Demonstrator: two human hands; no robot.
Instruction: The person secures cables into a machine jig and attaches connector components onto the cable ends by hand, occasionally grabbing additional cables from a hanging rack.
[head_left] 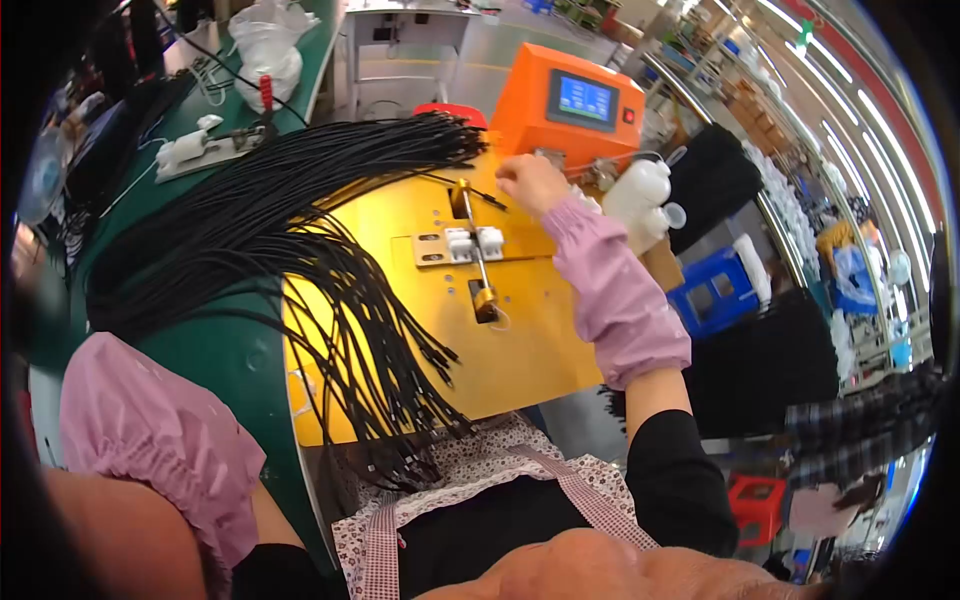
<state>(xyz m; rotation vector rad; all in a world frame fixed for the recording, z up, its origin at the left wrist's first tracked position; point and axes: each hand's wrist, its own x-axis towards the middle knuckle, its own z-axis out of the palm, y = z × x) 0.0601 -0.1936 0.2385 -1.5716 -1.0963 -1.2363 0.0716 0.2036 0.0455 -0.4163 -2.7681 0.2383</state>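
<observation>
My right hand [533,183], its fingers curled together, is at the front of the orange machine [520,108]. Whatever its fingertips may hold is too small to make out. Just below and left of them, a single black cable [480,194] ends over the yellow plate [540,335]. A white roller-like fixture [474,245] on a metal rod sits on that plate, below the hand. A large bundle of black cables [250,215] spreads across the plate and the green table. My left forearm, in a pink sleeve [160,430], reaches towards the bundle's near left end; that hand does not show.
White plastic bottles [638,190] stand right of the machine. Beyond them are a blue crate [715,290] and piles of black cables [765,365]. A small clamp device [205,150] and a white plastic bag [268,50] lie on the green table [215,375]. A red stool [757,505] stands lower right.
</observation>
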